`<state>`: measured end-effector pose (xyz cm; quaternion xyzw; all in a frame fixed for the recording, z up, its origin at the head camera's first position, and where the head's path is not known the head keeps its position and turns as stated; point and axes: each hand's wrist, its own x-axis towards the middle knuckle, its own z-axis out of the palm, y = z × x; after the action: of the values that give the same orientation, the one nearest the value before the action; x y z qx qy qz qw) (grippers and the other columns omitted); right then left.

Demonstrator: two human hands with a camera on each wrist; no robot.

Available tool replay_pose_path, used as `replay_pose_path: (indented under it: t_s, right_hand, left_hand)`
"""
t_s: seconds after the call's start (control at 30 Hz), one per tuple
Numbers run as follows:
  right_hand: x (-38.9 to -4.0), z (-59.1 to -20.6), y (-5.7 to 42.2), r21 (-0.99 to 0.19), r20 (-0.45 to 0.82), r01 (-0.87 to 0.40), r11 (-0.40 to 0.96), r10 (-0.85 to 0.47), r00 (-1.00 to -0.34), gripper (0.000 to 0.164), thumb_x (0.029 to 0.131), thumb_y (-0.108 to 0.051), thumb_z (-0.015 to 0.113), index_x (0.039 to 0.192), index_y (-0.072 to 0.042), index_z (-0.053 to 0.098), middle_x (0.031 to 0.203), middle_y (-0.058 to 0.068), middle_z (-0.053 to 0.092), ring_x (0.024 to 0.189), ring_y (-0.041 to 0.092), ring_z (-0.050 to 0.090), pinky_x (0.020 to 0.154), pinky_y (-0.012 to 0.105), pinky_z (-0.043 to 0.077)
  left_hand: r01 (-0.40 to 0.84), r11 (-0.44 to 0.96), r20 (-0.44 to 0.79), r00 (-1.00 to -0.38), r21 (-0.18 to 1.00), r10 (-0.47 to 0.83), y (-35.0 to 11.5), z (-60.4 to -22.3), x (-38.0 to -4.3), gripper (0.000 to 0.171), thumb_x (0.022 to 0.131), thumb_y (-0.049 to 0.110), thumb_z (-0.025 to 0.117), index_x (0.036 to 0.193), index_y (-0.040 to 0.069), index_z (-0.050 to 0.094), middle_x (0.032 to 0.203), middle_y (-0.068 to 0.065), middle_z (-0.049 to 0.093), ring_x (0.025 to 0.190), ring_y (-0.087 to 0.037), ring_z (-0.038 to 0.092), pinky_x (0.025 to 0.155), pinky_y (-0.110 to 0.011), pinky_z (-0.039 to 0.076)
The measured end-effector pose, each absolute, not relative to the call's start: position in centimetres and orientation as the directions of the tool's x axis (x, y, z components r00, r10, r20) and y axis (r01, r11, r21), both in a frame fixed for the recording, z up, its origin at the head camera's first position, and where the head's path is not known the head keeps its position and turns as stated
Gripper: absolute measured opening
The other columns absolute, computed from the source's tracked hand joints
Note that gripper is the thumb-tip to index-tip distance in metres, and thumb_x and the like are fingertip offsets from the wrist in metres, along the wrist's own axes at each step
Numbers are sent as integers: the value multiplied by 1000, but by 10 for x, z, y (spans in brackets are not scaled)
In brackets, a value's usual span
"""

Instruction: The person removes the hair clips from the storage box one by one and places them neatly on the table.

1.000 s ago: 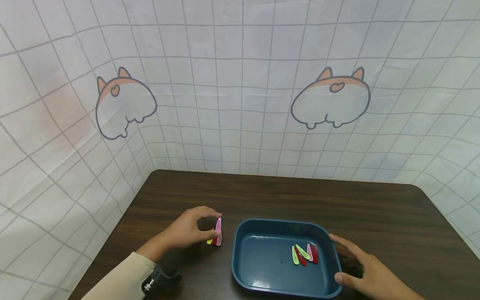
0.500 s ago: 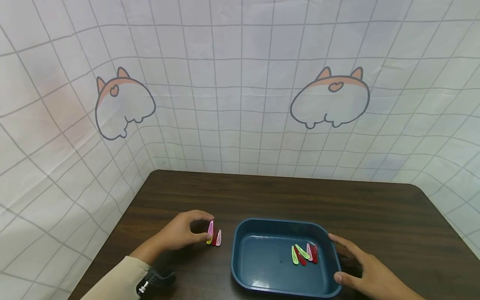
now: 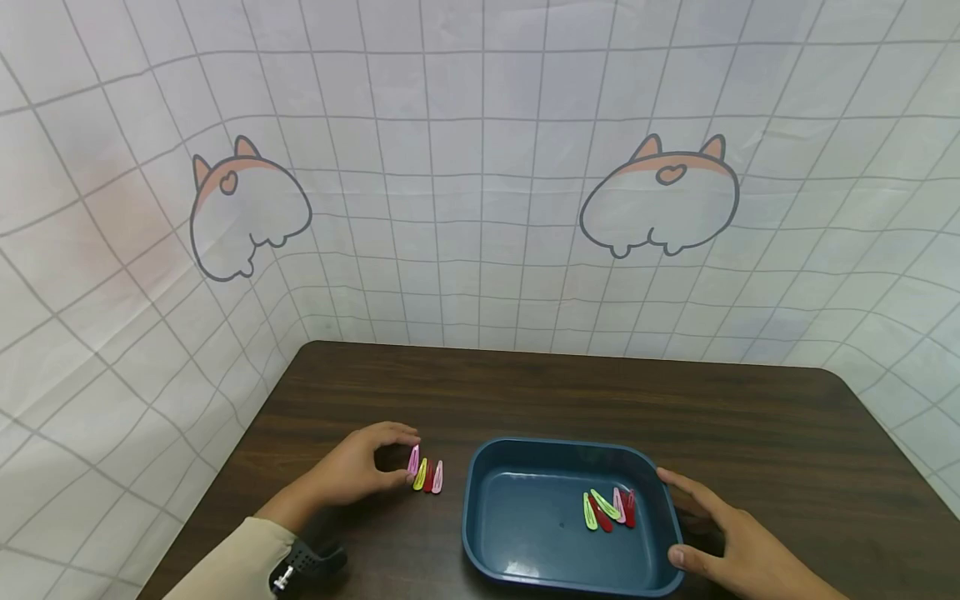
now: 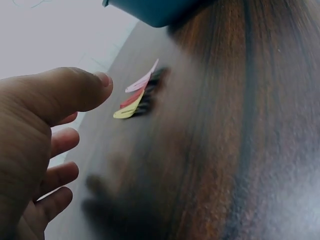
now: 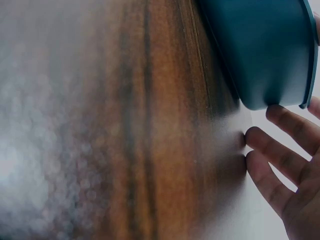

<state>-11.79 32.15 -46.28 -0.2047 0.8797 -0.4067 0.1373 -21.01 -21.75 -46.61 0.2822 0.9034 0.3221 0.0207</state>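
Note:
My left hand (image 3: 358, 465) pinches a purple-pink hair clip (image 3: 414, 460) between thumb and forefinger, low over the table. That clip is hidden behind the thumb in the left wrist view. Just to its right lie a yellow hair clip (image 3: 421, 475), a red one (image 3: 429, 477) and a pale pink one (image 3: 438, 477), side by side. My right hand (image 3: 731, 537) touches the right end of a blue tray (image 3: 480, 546), thumb and forefinger spread along the rim. In the right wrist view its fingers look extended, with one fingertip against the outer wall.
Inside the tray, toward its right side, lie several loose clips: yellow-green (image 3: 589, 511), red (image 3: 630, 508) and pink (image 3: 618, 504). The dark wooden table (image 3: 555, 387) reaches back to a white gridded curtain (image 3: 480, 208).
The left hand has shifted left with the purple-pink clip, from over the pale pink clip to left of the yellow one, leaving three clips exposed in a row. The right hand and tray stay put.

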Motion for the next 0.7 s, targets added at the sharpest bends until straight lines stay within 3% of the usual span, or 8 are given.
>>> replay_pose_path:
  t_s: [0.13,0.3,0.5,0.7]
  right_hand:
    - [-118,-464,322,-772,-75,-247,585,-470,-880,78,101,-24,68,163,-26,23,145,16,56,127,11,55,85,52,56]
    - [-118,-464,321,-768,-64,-259,586,-473,-879,78,101,-23,68,163,-26,23,145,14,56,127,7,53,85,46,55]
    - [-116,-464,320,-772,-53,-263,578,-471,-880,78,100,-22,69,163,-27,24,145,13,57,128,8,53,86,57,53]
    - [-116,-465,319,-755,-43,-274,595,-462,-886,78,99,-23,70,163,-28,25,145,9,58,129,10,54,87,43,53]
  left_hand:
    - [487,639,126,-842,596,524,-219,-468,-209,47,89,31,82,129,10,69,137,-5,62,129,-33,55,106,-58,42]
    - [464,659,87,-850,592,520,-221,-470,-210,48,88,36,83,128,12,71,139,-7,60,135,-38,48,109,-62,36]
    - [438,668,44,-853,601,519,-224,-473,-209,49,87,37,83,129,14,71,145,-10,54,143,-44,35,111,-67,30]
    - [446,677,37,-849,585,528,-223,-476,-209,49,86,34,84,129,15,72,148,-10,51,145,-44,32,111,-66,30]
